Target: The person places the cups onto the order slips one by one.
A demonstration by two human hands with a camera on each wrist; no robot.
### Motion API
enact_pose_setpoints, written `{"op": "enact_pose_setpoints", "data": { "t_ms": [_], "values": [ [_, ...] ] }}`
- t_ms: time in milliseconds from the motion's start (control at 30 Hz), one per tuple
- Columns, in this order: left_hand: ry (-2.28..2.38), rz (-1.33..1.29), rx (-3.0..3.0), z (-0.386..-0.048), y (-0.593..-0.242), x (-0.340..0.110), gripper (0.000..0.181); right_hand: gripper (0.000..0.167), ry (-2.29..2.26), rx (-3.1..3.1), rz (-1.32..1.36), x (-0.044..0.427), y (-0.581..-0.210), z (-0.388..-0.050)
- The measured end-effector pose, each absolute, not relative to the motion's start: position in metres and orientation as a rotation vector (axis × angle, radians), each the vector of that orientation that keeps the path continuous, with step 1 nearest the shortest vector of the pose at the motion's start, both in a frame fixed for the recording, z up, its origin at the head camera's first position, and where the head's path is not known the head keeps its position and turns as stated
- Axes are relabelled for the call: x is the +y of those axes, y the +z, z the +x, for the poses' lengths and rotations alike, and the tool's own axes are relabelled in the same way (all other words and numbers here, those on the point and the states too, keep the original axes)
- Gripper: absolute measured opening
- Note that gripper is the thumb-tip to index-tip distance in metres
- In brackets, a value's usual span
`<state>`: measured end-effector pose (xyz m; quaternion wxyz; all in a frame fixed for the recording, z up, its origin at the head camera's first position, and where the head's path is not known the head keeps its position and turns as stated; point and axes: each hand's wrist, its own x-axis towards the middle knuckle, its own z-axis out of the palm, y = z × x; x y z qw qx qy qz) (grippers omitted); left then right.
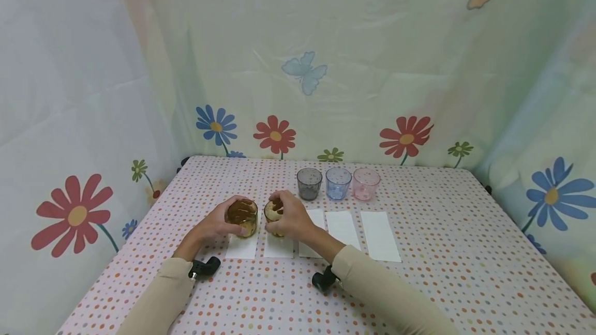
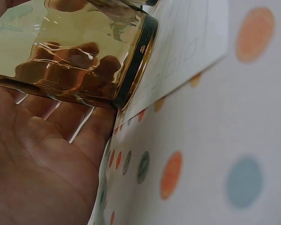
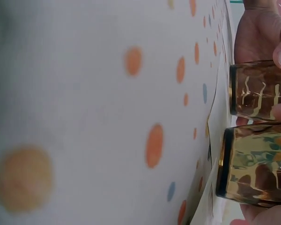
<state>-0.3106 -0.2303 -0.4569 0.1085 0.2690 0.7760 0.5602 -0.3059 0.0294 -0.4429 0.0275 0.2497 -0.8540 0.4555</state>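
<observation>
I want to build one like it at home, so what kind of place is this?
Maybe a little booth set up for filming or practice. Flowery cloth walls stand around three sides of a dotted table, and a person is wearing black wrist gadgets.

Soft diffuse light, nearest dots blurred

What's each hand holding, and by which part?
Left hand grips the left amber glass by its side wall; right hand grips the right amber glass likewise.
</observation>
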Motion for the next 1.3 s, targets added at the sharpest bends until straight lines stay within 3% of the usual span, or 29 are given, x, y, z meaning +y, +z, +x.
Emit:
{"op": "enact_pose_setpoints", "data": {
  "t_ms": [333, 500, 933, 1300],
  "values": [
    [1.646, 0.81, 2.285, -0.31, -0.456, -0.23, 0.076, 0.065, 1.247, -2.714, 0.76, 0.031, -0.441, -0.303],
    [1.652, 0.814, 2.29, -0.31, -0.458, -0.232, 0.076, 0.056, 1.19, -2.746, 0.775, 0.034, -0.438, -0.298],
    [1.669, 0.836, 2.254, -0.312, -0.458, -0.229, 0.075, 0.055, 1.641, -2.447, 0.857, 0.038, -0.443, -0.299],
    [1.682, 0.861, 2.228, -0.312, -0.456, -0.229, 0.075, 0.054, 1.797, -2.299, 0.759, 0.04, -0.44, -0.299]
  ]
}}
